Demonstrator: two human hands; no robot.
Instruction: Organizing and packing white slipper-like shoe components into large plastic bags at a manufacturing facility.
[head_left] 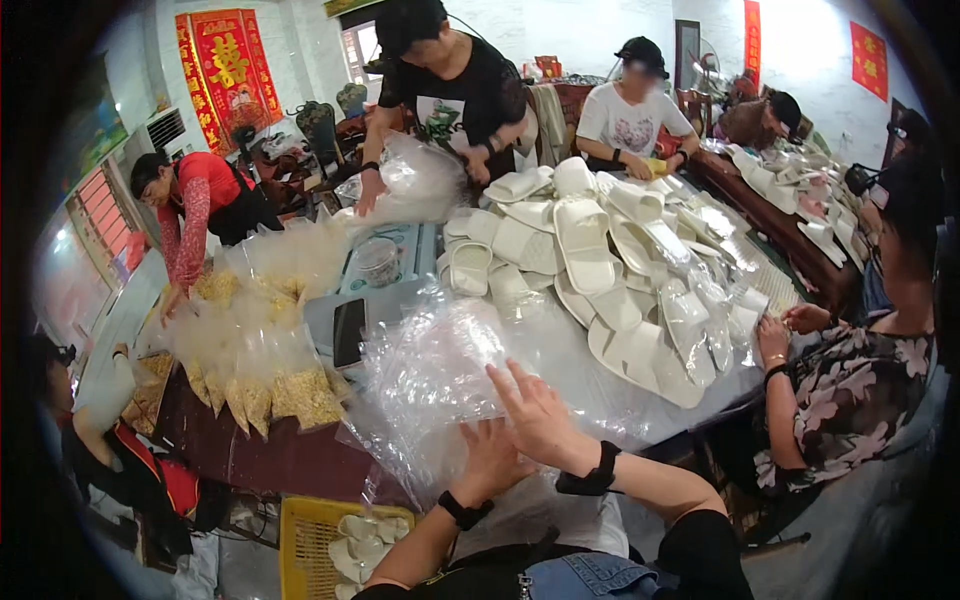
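A pile of transparent plastic bags [425, 365] lies on the table straight in front of me. My left hand [492, 462] rests at the near edge of the pile, fingers apart, partly behind the right hand. Above and beside it, my right hand [545, 420] is open over the bags, its fingers stretched toward the pile. Neither hand visibly grips anything. Just beyond the bags, a heap of white slippers [585, 240] covers the middle of the table, some wrapped in transparent plastic.
A dark phone [349, 333] lies left of the bags, near a round transparent tub [377, 262]. Several bags of yellow bits [300, 395] stand at left. A yellow basket [300, 550] with white slippers sits below the table edge. Co-workers [840, 390] surround the table.
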